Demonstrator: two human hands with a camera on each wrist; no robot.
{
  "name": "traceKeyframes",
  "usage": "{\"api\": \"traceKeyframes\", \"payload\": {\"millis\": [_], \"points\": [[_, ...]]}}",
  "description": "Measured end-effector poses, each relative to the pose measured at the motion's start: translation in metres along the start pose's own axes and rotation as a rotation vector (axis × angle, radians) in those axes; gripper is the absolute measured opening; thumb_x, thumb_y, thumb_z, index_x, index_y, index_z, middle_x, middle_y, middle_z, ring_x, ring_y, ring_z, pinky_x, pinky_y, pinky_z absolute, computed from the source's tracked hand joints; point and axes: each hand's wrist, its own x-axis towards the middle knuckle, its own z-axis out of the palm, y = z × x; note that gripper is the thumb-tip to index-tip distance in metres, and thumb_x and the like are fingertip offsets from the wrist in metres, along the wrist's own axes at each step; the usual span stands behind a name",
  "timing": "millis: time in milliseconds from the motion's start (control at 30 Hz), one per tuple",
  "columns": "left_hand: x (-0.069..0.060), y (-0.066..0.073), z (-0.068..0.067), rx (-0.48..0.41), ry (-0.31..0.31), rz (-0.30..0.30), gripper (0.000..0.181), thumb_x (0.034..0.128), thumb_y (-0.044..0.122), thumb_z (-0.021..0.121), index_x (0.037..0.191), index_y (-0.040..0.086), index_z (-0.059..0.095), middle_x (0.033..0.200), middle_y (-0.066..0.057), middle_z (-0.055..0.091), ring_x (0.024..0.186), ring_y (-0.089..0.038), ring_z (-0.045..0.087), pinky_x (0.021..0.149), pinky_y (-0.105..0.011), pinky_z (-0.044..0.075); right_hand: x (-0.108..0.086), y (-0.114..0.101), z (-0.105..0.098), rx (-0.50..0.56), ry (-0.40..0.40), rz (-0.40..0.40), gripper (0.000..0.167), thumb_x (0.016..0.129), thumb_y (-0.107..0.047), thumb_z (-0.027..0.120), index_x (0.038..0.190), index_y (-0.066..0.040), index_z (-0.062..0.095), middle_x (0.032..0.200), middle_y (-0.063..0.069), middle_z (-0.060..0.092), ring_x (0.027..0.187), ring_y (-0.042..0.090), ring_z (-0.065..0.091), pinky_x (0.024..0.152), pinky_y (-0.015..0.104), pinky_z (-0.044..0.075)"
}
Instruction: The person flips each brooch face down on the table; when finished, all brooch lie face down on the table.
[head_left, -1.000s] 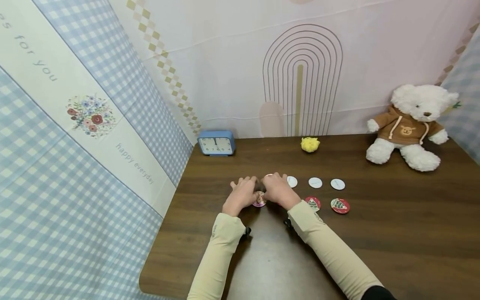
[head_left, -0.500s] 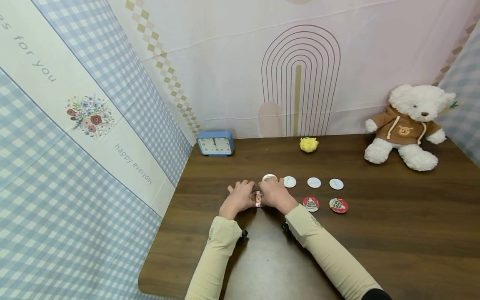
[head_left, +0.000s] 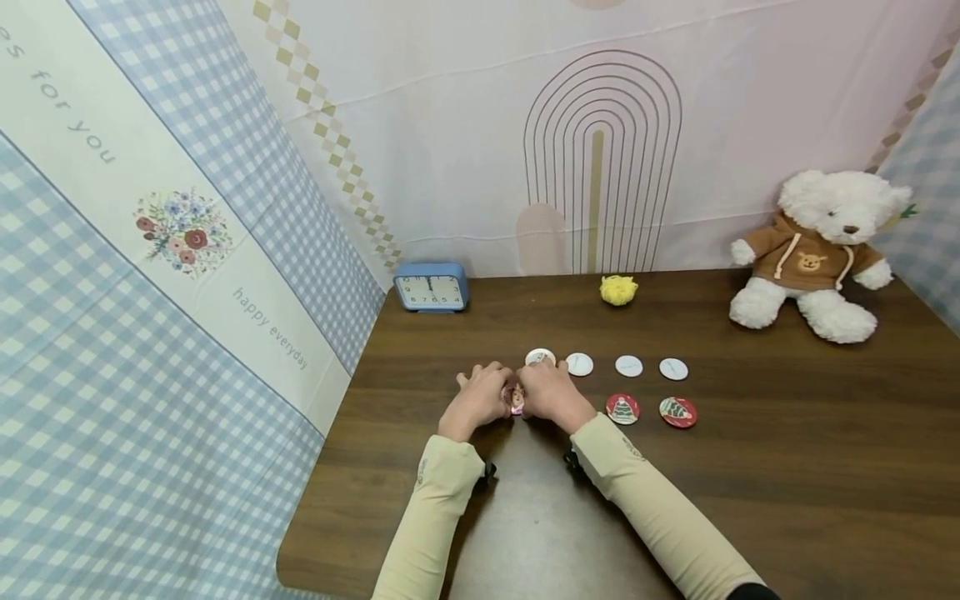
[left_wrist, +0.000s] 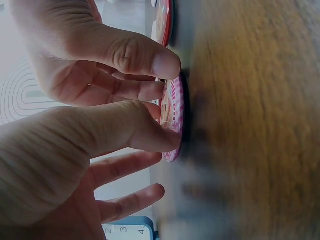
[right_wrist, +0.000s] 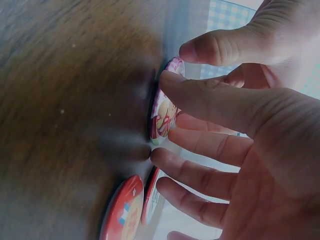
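Pinching the glossy, round pink badge (head_left: pixel 517 401) by its rim, our left hand (head_left: pixel 477 398) and right hand (head_left: pixel 551 392) both grip it, in front and to the right of the blue clock (head_left: pixel 431 288). We judge the handling unfinished: nothing is released yet. Farther right of the clock, 2 shiny red badges (head_left: pixel 622 409) and 4 flat, pale discs (head_left: pixel 628 366) already lie on the grained wooden table (head_left: pixel 360 467).

Beige sleeves (head_left: pixel 656 500) (faintly marked cuffs (head_left: pixel 600 442)).
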Motion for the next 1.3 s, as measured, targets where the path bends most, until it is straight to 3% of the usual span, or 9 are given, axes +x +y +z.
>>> {"api": "traceKeyframes", "payload": {"millis": [400,967,1300], "points": [[-0.0017,-0.0016,0.0003,0.018,-0.006,0.027,0.039,0.0766,0.004,0.082,0.114,0.012,0.073,0.122,-0.006,0.066,0.107,-0.035,0.055,0.09,-0.061,0.034,-0.0001,0.0013,0.0031,-0.016,0.025,-0.018,0.025,0.069,-0.007,0.086,0.068,-0.014,0.062,0.076,0.005,0.063,0.088,0.034,0.06,0.08,0.056,0.042],[-0.0031,-0.0021,-0.0011,-0.005,0.009,0.044,0.019,0.0794,0.0,0.078,0.09,0.015,0.072,0.082,0.002,0.068,0.093,-0.03,0.062,0.087,-0.057,0.036,-0.0031,0.0012,-0.0005,-0.053,0.016,-0.051,0.03,0.076,-0.005,0.082,0.064,-0.013,0.055,0.074,0.008,0.061,0.082,0.033,0.061,0.076,0.057,0.046],[-0.0053,-0.0017,0.0009,0.031,0.032,0.047,0.015,0.0818,0.008,0.08,0.091,0.013,0.07,0.085,-0.002,0.069,0.093,-0.033,0.063,0.086,-0.059,0.037,-0.0052,-0.0009,0.0049,-0.064,0.091,-0.132,0.025,0.077,0.0,0.078,0.066,-0.01,0.057,0.076,0.011,0.063,0.078,0.035,0.062,0.074,0.058,0.046]]}}
